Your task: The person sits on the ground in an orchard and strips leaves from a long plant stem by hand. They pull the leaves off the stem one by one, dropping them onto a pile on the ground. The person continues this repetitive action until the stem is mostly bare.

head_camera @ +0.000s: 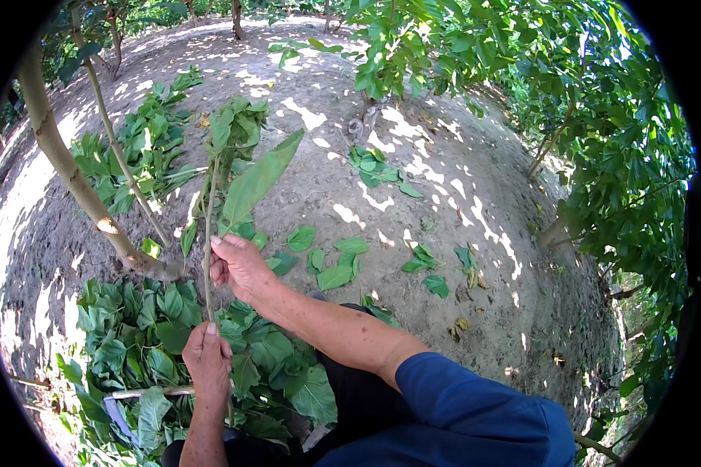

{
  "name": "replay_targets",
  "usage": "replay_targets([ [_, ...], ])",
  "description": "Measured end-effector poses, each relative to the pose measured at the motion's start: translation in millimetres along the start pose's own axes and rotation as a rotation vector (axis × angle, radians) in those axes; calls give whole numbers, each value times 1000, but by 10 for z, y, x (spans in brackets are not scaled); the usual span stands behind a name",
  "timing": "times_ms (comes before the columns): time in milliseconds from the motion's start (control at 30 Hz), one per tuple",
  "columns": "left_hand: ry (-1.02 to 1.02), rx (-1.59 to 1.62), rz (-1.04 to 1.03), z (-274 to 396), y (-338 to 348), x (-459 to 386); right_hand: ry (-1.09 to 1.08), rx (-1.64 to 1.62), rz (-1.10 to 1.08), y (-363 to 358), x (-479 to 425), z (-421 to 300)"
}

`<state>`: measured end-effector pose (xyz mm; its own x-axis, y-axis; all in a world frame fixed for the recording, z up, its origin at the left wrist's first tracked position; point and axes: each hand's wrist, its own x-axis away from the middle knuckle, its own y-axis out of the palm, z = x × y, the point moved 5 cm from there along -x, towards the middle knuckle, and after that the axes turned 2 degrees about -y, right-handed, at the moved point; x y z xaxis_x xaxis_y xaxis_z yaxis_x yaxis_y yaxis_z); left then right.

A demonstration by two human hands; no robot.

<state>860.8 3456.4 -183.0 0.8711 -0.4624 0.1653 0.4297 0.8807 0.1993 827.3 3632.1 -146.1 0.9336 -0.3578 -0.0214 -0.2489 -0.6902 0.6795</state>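
A thin leafy branch [211,195] stands nearly upright before me, held in both hands. Low on its stem, my left hand [206,356] is closed around it, thumb pointing up. My right hand [239,265] pinches the same stem higher, between thumb and fingers. One large green leaf [260,178] slants out above the right hand, and drooping leaves [236,128] hang at the branch's tip. Under my hands lies a heap of broad green leaves [163,333]. A sickle rests in that heap, its wooden handle [149,392] passing behind my left wrist and its curved blade [118,417] at the left.
A slanting tree trunk [73,166] and a thinner stem [117,146] rise at my left. Beyond them lies another leaf pile [146,140]. Loose leaves [342,265] are scattered over the bare soil [479,233]. Dense foliage [613,152] hangs along the right.
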Motion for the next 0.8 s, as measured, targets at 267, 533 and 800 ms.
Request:
replay_targets([
  [267,-22,89,-35,63,68,49,2,-22,14,-2,-3,7],
  [533,-53,190,-49,99,92,81,48,-95,10,22,21,63],
  [800,-32,157,-55,153,67,75,75,-106,3,-27,-53,33],
])
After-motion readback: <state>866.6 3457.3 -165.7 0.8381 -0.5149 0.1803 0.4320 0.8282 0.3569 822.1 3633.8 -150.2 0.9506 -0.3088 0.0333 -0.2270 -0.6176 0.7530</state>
